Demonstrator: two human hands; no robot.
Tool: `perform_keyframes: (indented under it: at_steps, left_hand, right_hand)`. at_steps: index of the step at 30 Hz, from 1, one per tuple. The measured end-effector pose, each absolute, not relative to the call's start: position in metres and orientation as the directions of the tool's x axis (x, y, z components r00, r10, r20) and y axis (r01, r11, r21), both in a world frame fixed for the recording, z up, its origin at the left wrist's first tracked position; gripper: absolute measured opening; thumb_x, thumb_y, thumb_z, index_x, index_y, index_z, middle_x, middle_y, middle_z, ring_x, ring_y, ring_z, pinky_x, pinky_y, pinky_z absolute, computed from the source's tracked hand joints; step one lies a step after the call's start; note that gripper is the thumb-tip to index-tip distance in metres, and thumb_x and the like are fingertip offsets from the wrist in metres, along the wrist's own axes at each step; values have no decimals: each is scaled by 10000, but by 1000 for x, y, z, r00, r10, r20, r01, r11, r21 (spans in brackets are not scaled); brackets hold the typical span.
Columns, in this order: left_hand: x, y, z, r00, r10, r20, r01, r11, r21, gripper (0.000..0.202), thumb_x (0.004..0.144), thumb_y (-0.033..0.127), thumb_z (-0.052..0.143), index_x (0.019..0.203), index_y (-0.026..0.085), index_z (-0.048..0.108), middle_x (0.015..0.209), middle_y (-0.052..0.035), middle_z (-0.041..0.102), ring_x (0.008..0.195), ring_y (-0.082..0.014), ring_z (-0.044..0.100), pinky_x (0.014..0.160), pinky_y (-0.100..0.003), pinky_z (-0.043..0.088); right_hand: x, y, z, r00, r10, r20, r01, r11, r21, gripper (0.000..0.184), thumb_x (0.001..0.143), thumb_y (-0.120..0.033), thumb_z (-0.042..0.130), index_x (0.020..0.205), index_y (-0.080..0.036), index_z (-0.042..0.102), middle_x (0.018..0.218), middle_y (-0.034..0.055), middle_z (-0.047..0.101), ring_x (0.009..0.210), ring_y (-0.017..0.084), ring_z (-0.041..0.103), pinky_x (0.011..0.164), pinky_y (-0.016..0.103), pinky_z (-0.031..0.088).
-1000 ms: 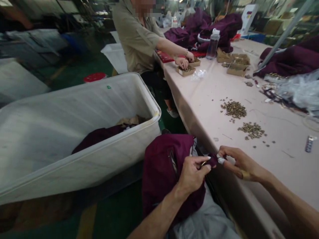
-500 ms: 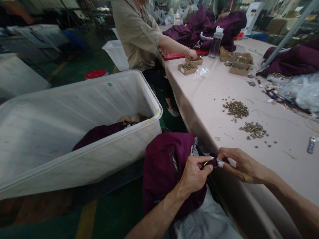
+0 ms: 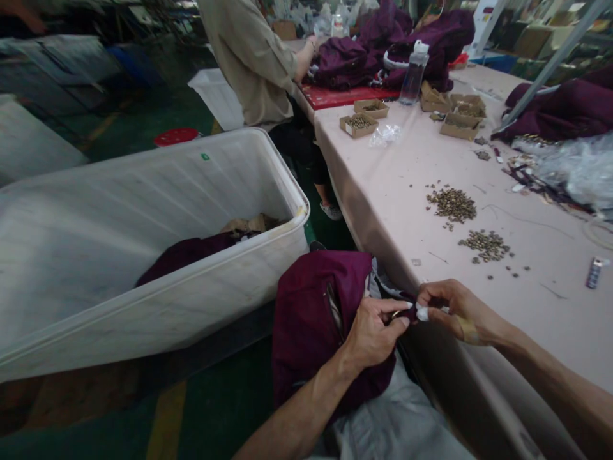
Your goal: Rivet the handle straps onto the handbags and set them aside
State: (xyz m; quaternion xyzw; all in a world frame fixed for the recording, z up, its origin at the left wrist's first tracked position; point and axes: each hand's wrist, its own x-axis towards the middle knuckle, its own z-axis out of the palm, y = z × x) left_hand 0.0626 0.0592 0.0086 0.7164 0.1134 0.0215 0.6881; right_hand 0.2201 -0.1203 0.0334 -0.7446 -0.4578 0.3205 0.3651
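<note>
A dark purple garment [image 3: 311, 313] lies bunched on my lap beside the table's near edge. My left hand [image 3: 373, 332] is closed, pinching a fold of it with a small brass piece at the fingertips. My right hand [image 3: 450, 310] is closed too, its taped fingertips pinching the same spot of fabric from the right. The two hands meet just below the edge of the pink table [image 3: 412, 191]. Two loose heaps of small brass parts [image 3: 453, 204] [image 3: 483, 246] lie on the table a little beyond my right hand.
A big white plastic tub [image 3: 143, 255] with purple cloth inside stands left of my lap. A person in a beige shirt [image 3: 253, 57] sits further along the table by small cardboard boxes [image 3: 359, 124], a water bottle [image 3: 412, 73] and piled purple garments [image 3: 383, 48]. Clear plastic bags [image 3: 569, 166] lie right.
My hands stay pinched on the garment, shifting only slightly. The other person has lifted both hands off the small boxes and reached to the purple pile further back.
</note>
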Motion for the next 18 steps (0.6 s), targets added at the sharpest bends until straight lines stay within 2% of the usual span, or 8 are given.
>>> perform_keyframes:
  at_steps: [6, 11, 15, 18]
  left_hand:
    - [64, 59, 5, 986, 107, -127, 115, 112, 987, 255, 819, 172, 679, 1025, 126, 823, 807, -48, 713, 639, -105, 499, 567, -218, 349]
    - [64, 58, 2, 985, 105, -139, 115, 202, 973, 280, 797, 176, 714, 1050, 122, 821, 820, -60, 739, 623, -104, 548, 573, -198, 409]
    - [66, 57, 0, 981, 112, -160, 131, 232, 964, 262, 773, 160, 722, 1009, 110, 824, 755, -55, 735, 561, -91, 537, 535, -188, 406]
    - [69, 55, -1, 977, 123, -177, 140, 260, 955, 250, 780, 144, 693, 995, 95, 811, 772, -71, 753, 563, -99, 577, 544, -188, 433]
  right_hand:
    - [216, -120, 34, 396, 905, -159, 369, -315, -875, 137, 885, -311, 636, 848, -190, 584, 734, 0, 588, 656, 146, 505, 598, 267, 374]
    - [217, -120, 40, 369, 925, -94, 417, -255, -872, 221, 885, -276, 656, 1080, -194, 592, 1007, 64, 664, 770, 171, 553, 676, 296, 441]
    - [219, -118, 41, 269, 940, -209, 472, -318, -822, 95, 918, -225, 608, 984, -189, 666, 852, 35, 684, 722, 167, 556, 644, 287, 407]
    - [217, -116, 41, 263, 945, -192, 538, -309, -784, 71, 909, -214, 598, 945, -187, 653, 806, 19, 663, 689, 157, 532, 631, 283, 373]
